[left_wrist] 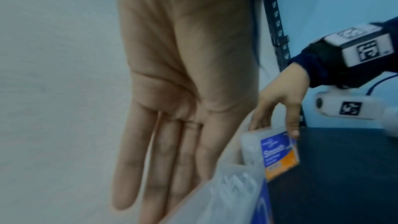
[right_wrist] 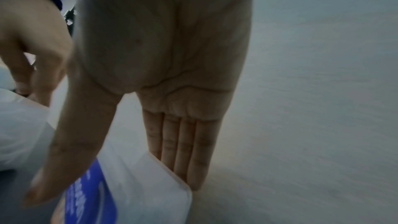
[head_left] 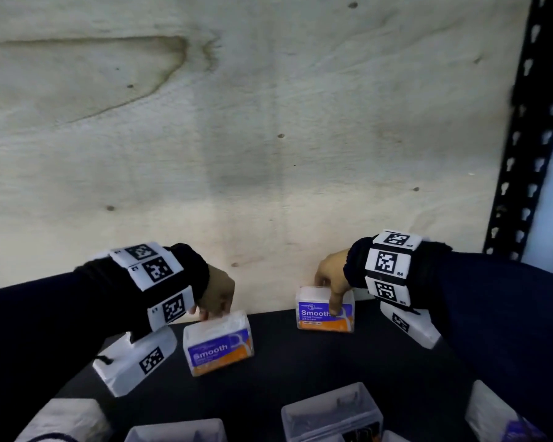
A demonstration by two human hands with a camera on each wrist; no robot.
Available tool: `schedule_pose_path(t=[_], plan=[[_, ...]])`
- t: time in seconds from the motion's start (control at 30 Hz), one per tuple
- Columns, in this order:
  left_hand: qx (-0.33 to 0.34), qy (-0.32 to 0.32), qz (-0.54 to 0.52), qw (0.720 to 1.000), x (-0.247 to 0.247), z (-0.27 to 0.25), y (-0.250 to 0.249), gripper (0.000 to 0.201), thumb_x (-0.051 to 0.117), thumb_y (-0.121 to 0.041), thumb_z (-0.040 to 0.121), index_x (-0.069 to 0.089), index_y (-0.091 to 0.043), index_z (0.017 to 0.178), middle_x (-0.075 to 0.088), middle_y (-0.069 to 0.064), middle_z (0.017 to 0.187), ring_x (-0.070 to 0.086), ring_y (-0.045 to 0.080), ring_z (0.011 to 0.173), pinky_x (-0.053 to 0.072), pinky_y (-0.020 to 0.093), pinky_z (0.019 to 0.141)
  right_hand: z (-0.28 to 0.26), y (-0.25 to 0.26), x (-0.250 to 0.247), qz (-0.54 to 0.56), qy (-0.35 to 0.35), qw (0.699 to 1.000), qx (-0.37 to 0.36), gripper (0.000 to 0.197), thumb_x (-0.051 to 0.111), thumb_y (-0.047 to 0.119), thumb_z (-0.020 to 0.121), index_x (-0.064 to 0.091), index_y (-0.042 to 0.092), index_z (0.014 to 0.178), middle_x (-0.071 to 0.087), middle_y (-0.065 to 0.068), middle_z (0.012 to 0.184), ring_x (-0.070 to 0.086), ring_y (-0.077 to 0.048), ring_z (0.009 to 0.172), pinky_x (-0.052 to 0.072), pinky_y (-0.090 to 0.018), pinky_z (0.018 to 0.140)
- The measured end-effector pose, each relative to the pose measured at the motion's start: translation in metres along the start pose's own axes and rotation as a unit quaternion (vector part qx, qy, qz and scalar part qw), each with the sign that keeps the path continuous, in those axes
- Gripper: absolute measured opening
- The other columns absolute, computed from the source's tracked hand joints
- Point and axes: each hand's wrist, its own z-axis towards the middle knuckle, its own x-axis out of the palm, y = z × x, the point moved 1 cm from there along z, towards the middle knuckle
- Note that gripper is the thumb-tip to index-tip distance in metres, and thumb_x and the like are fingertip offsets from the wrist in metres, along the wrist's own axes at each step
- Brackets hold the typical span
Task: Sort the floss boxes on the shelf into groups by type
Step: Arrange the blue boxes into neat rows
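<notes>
- The person's left hand (head_left: 216, 298) is reaching down onto the top rear edge of the left floss box (head_left: 218, 343), a clear case with a blue and orange "Smooth" label.
- In the left wrist view, the fingers (left_wrist: 150, 168) of this hand are lying straight and side by side behind the box; the thumb is hidden, so whether it is pinching the case cannot be told.
- The left floss box is sitting on the dark shelf (head_left: 300, 362), slightly tilted, just in front of the plywood back panel (head_left: 237, 122).
- The right hand (head_left: 331, 280) is pinching the right floss box (head_left: 325, 309) from above: four straight fingers (right_wrist: 183, 151) are pressing together behind it while the thumb is coming down over its labelled front.
- The right floss box is standing upright on the shelf, touching or almost touching the plywood back panel, well to the right of the left floss box and carrying the same "Smooth" label.
- Further from the plywood back panel, along the near edge of the shelf, several clear plastic boxes (head_left: 332, 413) are resting; their labels are too blurred or cut off to read.
- A black perforated upright (head_left: 524, 138) is rising at the right edge of the plywood back panel.
</notes>
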Motion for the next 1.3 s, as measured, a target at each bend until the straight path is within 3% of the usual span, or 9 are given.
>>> schedule_pose_path(t=[0.13,0.23,0.4,0.5,0.63,0.77,0.93,1.17,1.3], plan=[[-0.001,0.010,-0.035,0.999,0.001,0.001,0.006,0.051,0.055,-0.037,0.092,0.057,0.003,0.124,0.061,0.011,0.102,0.053,0.017,0.093,0.049,0.031,0.087,0.002,0.004,0.001,-0.021,0.015,1.000,0.000,0.052,0.064,0.022,0.086,0.050,0.003,0.133,0.055,-0.013,0.135,0.051,-0.027,0.124,0.043,-0.032,0.099],[0.005,0.023,-0.046,0.999,0.005,0.003,0.007,0.054,0.068,-0.035,0.083,0.056,-0.005,0.126,0.060,-0.001,0.087,0.054,0.016,0.094,0.051,0.028,0.083,-0.001,0.007,0.000,-0.039,0.001,0.999,0.001,0.052,0.062,0.022,0.088,0.048,0.000,0.133,0.054,-0.015,0.135,0.051,-0.028,0.124,0.043,-0.032,0.098],[0.033,0.010,-0.068,0.997,0.007,-0.001,0.002,0.050,0.063,-0.014,0.088,0.047,-0.002,0.134,0.058,0.020,0.116,0.052,0.022,0.097,0.052,0.029,0.077,-0.016,0.009,-0.004,-0.042,-0.020,0.999,0.009,0.051,0.061,0.022,0.087,0.048,0.002,0.133,0.054,-0.014,0.135,0.051,-0.028,0.123,0.044,-0.033,0.097],[0.030,-0.011,-0.070,0.997,0.006,-0.004,0.007,0.047,0.056,-0.018,0.093,0.045,-0.005,0.137,0.053,0.022,0.136,0.057,0.030,0.109,0.052,0.036,0.087,-0.027,0.009,-0.010,-0.027,-0.037,0.999,0.013,0.053,0.061,0.020,0.088,0.046,0.003,0.135,0.053,-0.014,0.135,0.051,-0.027,0.123,0.043,-0.033,0.098],[0.029,-0.009,-0.019,0.999,0.010,-0.006,0.007,0.053,0.066,-0.025,0.086,0.049,-0.006,0.133,0.054,0.015,0.137,0.057,0.019,0.090,0.050,0.026,0.072,-0.044,0.010,-0.018,-0.032,-0.049,0.998,0.013,0.052,0.060,0.021,0.089,0.045,0.003,0.135,0.052,-0.014,0.135,0.050,-0.027,0.123,0.043,-0.032,0.098],[0.035,-0.054,0.121,0.991,0.011,-0.015,0.004,0.058,0.065,-0.022,0.087,0.042,0.000,0.136,0.054,0.013,0.130,0.055,0.026,0.111,0.043,0.032,0.091,-0.060,0.013,-0.029,-0.035,-0.067,0.997,0.013,0.051,0.059,0.020,0.089,0.045,0.005,0.135,0.053,-0.012,0.134,0.051,-0.026,0.122,0.041,-0.026,0.086],[0.029,-0.104,0.105,0.989,-0.002,-0.059,0.034,0.057,0.066,-0.021,0.086,0.044,-0.001,0.135,0.051,0.015,0.138,0.055,0.031,0.118,0.044,0.039,0.104,-0.077,0.032,-0.052,-0.040,-0.116,0.992,0.007,0.051,0.059,0.021,0.088,0.044,0.007,0.136,0.053,-0.011,0.134,0.051,-0.024,0.121,0.040,-0.025,0.086],[-0.023,-0.184,0.055,0.981,0.016,-0.142,0.103,0.051,0.068,-0.018,0.084,0.051,-0.006,0.131,0.056,0.009,0.134,0.045,0.012,0.094,0.039,0.016,0.066,-0.089,0.098,-0.090,-0.017,-0.218,0.974,-0.057,0.046,0.062,0.022,0.086,0.054,0.008,0.129,0.062,-0.011,0.125,0.056,-0.026,0.113,0.045,-0.032,0.093],[-0.081,-0.200,0.046,0.975,0.039,-0.178,0.137,0.048,0.068,-0.020,0.083,0.054,-0.008,0.127,0.059,0.007,0.130,0.047,0.012,0.092,0.038,0.019,0.079,-0.094,0.142,-0.105,-0.002,-0.249,0.963,-0.099,0.048,0.062,0.024,0.086,0.053,0.009,0.131,0.063,-0.009,0.124,0.057,-0.024,0.112,0.045,-0.030,0.093]])
